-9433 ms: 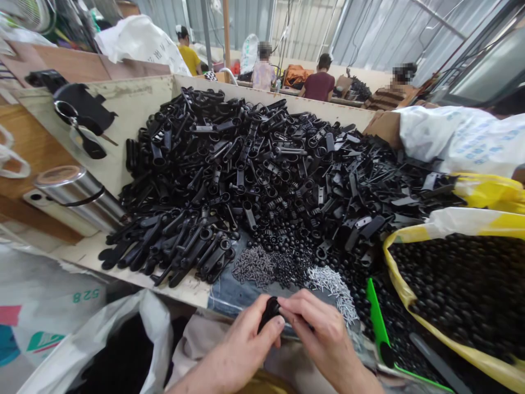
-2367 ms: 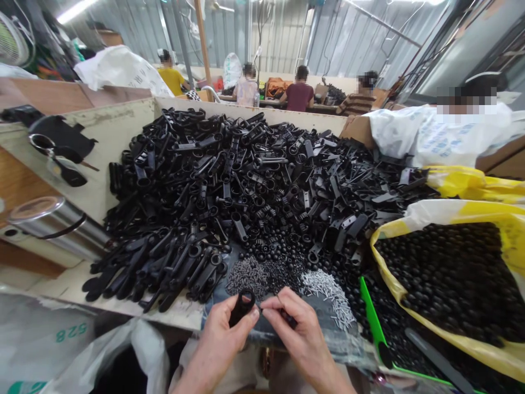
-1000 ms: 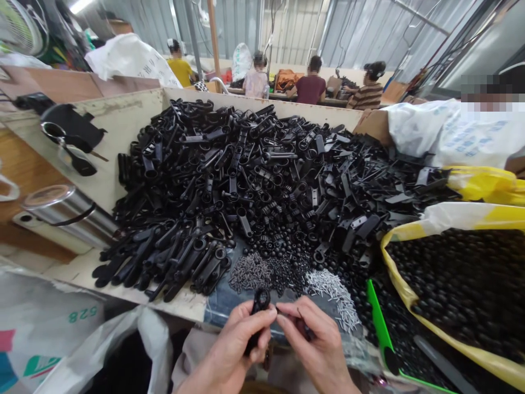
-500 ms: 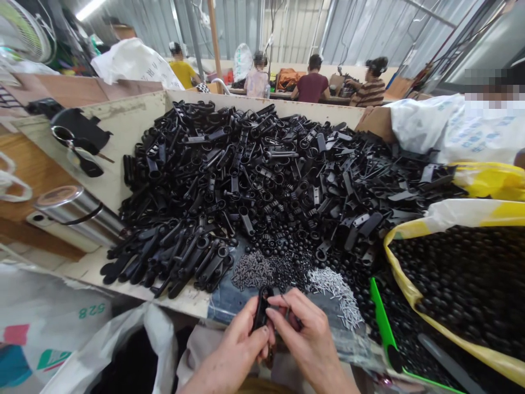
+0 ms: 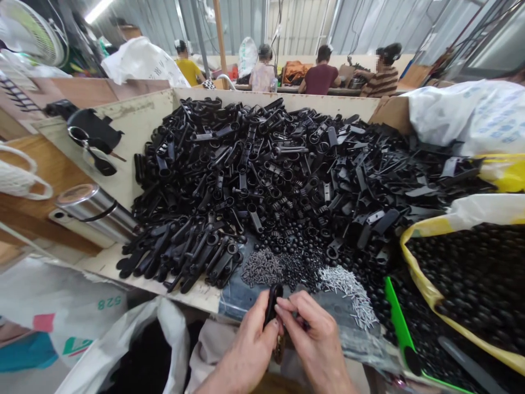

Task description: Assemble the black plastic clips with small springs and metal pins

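Note:
My left hand is closed round a black plastic handle-like part, its rounded end standing up above the thumb. My right hand is pinched against that part's right side, the fingertips bent together; whatever small piece sits between them is too hidden to name. Just beyond the hands lie a heap of small dark grey pins, some tiny black pieces and a spread of silvery pins. To the left, longer black handle parts lie in a row-like pile.
A large mound of black plastic parts fills the bench. A steel flask stands left. At right are a yellow-edged sack of black balls and a green tray edge. An open white sack hangs below. Several people sit beyond.
The view has swung slightly left, so everything sits further right. The black part in my left hand has turned more edge-on, and my right fingertips stay close against it.

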`<state>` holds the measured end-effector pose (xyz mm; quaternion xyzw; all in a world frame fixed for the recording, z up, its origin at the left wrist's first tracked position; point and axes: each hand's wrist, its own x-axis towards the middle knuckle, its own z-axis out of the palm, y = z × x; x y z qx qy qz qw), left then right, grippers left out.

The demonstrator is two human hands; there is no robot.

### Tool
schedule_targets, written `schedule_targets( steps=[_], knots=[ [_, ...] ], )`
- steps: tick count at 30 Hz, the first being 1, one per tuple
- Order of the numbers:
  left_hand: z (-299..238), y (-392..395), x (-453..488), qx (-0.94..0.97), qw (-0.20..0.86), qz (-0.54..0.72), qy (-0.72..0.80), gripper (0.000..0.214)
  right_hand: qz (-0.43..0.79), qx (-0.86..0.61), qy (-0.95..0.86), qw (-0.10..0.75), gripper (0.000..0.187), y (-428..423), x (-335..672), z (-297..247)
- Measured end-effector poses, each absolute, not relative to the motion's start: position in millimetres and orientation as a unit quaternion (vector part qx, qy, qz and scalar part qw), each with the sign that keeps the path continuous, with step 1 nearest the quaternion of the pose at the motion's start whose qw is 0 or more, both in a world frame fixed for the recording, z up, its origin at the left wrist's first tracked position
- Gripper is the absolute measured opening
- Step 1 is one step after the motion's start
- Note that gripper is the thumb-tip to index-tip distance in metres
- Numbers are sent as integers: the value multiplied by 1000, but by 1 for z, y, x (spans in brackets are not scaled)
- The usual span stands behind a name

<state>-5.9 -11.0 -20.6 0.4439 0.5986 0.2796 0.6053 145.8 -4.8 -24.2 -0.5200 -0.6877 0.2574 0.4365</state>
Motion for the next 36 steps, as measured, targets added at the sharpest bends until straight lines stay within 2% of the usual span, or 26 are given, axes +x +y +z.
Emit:
schedule_targets(
  steps=[5,10,16,18,23,30,36],
  knots=[
    [-36,-12,-12,415,582,357,602,53,189,-501,-743,402,23,-9,148,-27],
    [-46,-4,-18,456,572,367,574,45,94,-472,-815,322,34,-7,157,-19],
    [-56,-4,-18,400,562,407,599,51,126,-467,-846,226,38,-9,168,-1],
    [-54,-2,-18,423,578,388,580,48,141,-470,-838,239,39,-9,174,0],
    [-46,3,-16,479,599,335,548,48,246,-478,-794,285,28,-7,182,-11],
    [-47,3,-15,466,594,343,559,49,188,-483,-828,214,36,-5,169,-28],
    [-48,4,-15,463,607,350,543,46,225,-496,-814,201,41,-3,167,-26]
  ],
)
